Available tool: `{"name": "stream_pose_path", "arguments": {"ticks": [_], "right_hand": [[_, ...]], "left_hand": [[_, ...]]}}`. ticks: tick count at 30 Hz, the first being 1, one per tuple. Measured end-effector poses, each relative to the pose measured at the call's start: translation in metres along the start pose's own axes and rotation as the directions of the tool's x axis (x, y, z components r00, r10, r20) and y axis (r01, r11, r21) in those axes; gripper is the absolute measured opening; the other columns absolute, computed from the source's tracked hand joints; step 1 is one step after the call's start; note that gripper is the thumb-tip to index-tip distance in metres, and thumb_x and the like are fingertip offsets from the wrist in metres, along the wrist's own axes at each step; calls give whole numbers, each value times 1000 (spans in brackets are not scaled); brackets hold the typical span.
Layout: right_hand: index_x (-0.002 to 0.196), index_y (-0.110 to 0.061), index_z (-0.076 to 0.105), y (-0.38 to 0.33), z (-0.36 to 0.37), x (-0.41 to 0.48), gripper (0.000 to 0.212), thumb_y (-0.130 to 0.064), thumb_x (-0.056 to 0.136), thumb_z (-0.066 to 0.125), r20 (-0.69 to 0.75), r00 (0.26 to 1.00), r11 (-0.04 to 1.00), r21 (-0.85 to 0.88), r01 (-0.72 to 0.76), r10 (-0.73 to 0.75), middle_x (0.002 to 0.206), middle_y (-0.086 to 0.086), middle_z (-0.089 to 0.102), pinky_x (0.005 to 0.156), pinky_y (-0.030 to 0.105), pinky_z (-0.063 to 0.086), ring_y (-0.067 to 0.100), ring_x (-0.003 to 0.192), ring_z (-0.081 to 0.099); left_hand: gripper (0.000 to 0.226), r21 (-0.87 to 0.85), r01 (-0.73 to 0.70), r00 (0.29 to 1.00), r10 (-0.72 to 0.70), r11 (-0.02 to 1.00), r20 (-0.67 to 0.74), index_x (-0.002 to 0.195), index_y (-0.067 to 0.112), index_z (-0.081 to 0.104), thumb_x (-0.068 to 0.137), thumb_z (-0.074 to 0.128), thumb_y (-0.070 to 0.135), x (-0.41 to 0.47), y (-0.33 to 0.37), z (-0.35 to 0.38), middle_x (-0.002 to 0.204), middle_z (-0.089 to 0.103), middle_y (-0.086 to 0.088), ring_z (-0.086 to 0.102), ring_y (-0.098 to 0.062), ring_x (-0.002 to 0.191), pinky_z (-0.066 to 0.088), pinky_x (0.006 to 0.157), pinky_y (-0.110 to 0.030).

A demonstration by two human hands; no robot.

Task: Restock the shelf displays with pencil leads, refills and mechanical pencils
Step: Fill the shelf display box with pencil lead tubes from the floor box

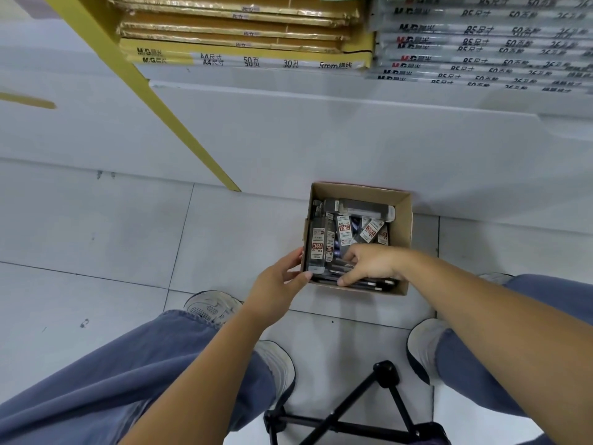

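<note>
While the left hand (pixel 278 284) steadies the cardboard box (pixel 401 226) on the floor (pixel 96 236), thumb and fingers pinching its near-left corner, the right hand (pixel 369 264) reaches in with fingers curled over the stock along the near wall. Whether it has closed on anything I cannot tell, since the fingertips are buried among the packets. The labelled lead packs (pixel 345 228) lie jumbled and overlapping, with slim dark pencils (pixel 375 285) along the near edge. Sorting by kind looks like the sensible step here: gather one type into a neat bundle, labels facing the same way, and lift it straight up so neighbouring packs don't snag or spill. The notebook shelf (pixel 244 61) sits above.
</note>
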State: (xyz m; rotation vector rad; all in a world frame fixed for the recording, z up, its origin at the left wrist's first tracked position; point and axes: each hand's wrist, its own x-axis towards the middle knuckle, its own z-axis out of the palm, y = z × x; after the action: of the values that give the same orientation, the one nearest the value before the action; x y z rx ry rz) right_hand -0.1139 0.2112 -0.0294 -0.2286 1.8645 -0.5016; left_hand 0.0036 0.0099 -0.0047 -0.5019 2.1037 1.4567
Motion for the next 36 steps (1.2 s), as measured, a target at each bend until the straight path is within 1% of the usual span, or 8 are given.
{"name": "stream_pose_path", "arguments": {"ticks": [6,14,19,22,25,30,33,36], "right_hand": [[130,-18,53,-7,-8,-7,59,-25,78,78,78,997,999,-44,2,1,131,4,55,106,39,41,23,119,52],[142,-17,42,-10,-12,-21,80,-29,74,82,139,990,999,54,2,-9,134,1,54,107,34,38,19,121,51],[143,-18,37,-18,-12,-34,80,-22,75,81,149,989,1000,-8,10,-8,107,-10,57,59,7,43,3,85,51],[134,-20,43,-19,-15,-42,68,-17,76,78,85,996,999,13,32,-33,102,2,62,41,15,38,11,69,54],[119,-16,48,-17,-23,-55,54,-17,72,76,-17,999,994,101,51,-49,103,12,64,55,24,44,16,72,57],[106,-14,56,-27,-38,-90,44,-15,67,76,-123,984,958,243,155,-128,103,14,69,73,41,53,27,84,67],[101,-17,62,-45,-47,-117,39,-16,65,79,-161,968,944,239,226,-191,98,10,72,77,44,55,29,87,70],[95,-22,65,-65,-58,-148,30,-9,72,79,-212,940,934,182,308,-268,88,-3,72,64,20,53,10,76,67]], "left_hand": [[52,-7,0,1000,0,1000,-3,149,39,40,101,56,27,-1,1,0,140,56,17,60,1,116,42,80,-2],[52,-32,-6,1000,6,999,-5,148,39,41,100,57,26,-3,4,1,139,57,15,62,3,112,42,83,-4],[49,-9,-23,1000,23,1000,-9,145,40,44,100,58,26,-3,5,1,138,58,14,60,19,98,41,75,3],[51,11,-4,1000,5,1000,-20,146,37,44,99,59,25,-3,7,1,140,58,10,61,15,97,42,74,2],[61,90,-12,992,23,996,-125,149,30,39,95,66,25,-5,21,1,143,51,6,54,-8,121,40,93,-16],[75,106,-237,966,246,966,-82,150,29,36,87,76,20,-14,66,-7,145,43,11,40,-7,134,34,111,-26],[76,-95,-231,968,238,968,80,150,36,37,88,75,14,-26,101,-22,146,48,8,57,-10,120,51,100,-31],[69,-160,-251,944,278,955,177,145,33,45,89,72,5,-40,134,-36,134,59,5,68,-8,97,60,78,-28]]}}
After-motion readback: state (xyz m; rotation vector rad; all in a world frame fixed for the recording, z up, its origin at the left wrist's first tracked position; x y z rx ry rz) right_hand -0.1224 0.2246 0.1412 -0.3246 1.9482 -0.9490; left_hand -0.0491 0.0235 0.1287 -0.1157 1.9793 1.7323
